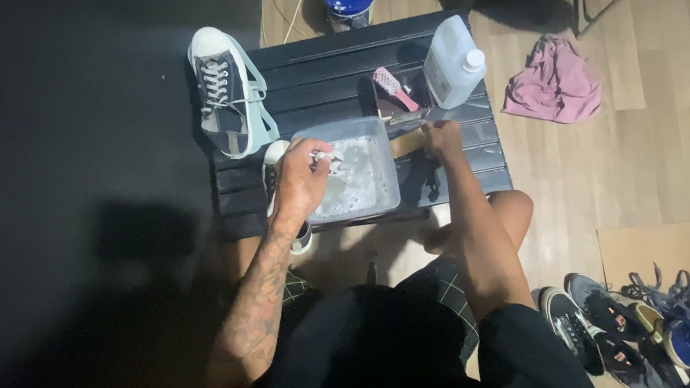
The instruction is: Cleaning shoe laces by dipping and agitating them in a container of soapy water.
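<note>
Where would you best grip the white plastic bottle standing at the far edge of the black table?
Probably around the flat body of the white plastic bottle, just below its shoulder, coming from the right, floor-side edge of the black table. It looks upright; the brush and clear tub crowd its near-left side, while the right hand is nearest.

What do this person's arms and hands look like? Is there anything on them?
Both arms are bare, with no sleeves showing. The left arm is covered in dark tattoos from the wrist up. The right arm shows no tattoos. The left hand and right hand wear no gloves.
</note>
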